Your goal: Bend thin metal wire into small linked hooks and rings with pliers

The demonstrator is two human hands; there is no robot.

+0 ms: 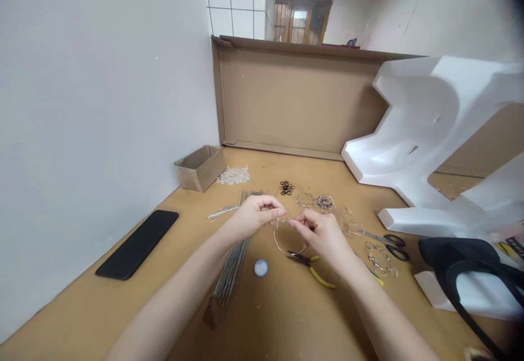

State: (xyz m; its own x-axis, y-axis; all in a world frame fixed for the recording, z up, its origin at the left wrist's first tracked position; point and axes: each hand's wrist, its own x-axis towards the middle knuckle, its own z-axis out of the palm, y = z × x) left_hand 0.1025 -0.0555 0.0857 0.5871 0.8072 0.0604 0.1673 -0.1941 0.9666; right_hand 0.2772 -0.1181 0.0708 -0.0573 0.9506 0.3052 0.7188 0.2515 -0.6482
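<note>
Silver wire loop [275,239]: head view; held above the brown table [286,317], hanging in a curve between both hands.
Left hand [256,214]: fingertips pinched on one end of the loop.
Right hand [321,232]: fingertips pinched on the other end, close by.
Risk: the thin wire looks springy; it may slip from so light a pinch, or an end may prick a finger.
Beneath: yellow-handled pliers [311,267], white disc [261,267], bundle of metal rods [233,265].
Around: scissors [388,240], black rings [286,188], clear beads [233,175], cardboard box [201,167], black phone [138,244], foam block [429,131].
Obstruction: nothing between hands and loop.
</note>
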